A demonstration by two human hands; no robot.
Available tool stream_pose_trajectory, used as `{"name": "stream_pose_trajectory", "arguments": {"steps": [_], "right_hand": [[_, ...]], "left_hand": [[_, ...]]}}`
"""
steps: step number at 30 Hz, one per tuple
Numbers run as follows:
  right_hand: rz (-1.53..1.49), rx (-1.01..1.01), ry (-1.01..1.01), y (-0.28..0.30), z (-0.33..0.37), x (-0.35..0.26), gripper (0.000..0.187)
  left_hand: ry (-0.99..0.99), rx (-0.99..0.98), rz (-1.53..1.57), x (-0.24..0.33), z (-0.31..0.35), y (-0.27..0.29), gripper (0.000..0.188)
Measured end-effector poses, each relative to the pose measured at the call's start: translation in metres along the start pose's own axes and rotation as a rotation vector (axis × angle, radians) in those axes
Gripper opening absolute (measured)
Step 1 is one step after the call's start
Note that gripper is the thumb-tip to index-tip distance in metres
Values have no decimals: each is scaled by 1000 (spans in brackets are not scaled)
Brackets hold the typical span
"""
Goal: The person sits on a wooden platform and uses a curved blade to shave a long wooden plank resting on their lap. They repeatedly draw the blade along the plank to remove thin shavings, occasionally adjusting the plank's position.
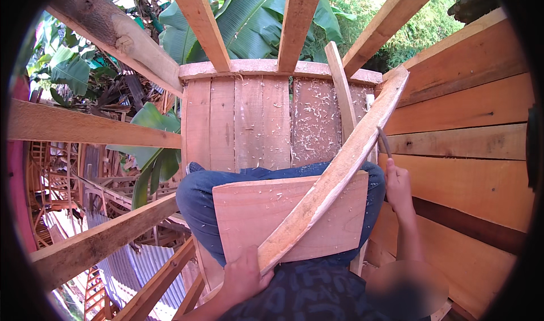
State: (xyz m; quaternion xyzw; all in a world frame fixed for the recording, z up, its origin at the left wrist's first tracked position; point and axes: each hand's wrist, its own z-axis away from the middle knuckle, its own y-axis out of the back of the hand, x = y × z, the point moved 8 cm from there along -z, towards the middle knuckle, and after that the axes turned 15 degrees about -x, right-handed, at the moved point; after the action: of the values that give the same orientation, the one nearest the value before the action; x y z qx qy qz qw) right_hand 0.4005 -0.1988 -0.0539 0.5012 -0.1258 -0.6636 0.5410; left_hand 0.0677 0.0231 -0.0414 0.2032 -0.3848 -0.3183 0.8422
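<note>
A long, slightly curved strip of wood [334, 176] slants from my waist up to the far right. My left hand [245, 273] is closed round its near end. My right hand [398, 188] is closed on a knife [385, 142] with a thin, curved, dark blade, its handle mostly hidden by the fingers. The blade's tip meets the right edge of the strip. Beneath the strip, a flat wooden board [255, 207] lies across my lap and crossed legs in blue trousers. A few shavings rest on the board.
I sit on a plank platform [221, 128] strewn with curled shavings. A narrow wooden slat [341, 88] stands beside the strip's far end. Wooden rails [93, 125] surround me on the left and front; a plank wall [453, 145] rises close on the right. Banana leaves [243, 23] hang beyond.
</note>
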Motion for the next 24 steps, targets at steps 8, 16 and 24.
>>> {"name": "stream_pose_trajectory", "arguments": {"steps": [8,16,24], "right_hand": [[170,-134,48,-42,55,-56,50],[416,-135,64,-45,59,-64,54],[473,-195,80,-51,73,-68,53]], "left_hand": [[-12,36,29,5,-3,8,58],[0,29,0,11,-2,9,59],[-8,0,2,9,0,4,59]]}}
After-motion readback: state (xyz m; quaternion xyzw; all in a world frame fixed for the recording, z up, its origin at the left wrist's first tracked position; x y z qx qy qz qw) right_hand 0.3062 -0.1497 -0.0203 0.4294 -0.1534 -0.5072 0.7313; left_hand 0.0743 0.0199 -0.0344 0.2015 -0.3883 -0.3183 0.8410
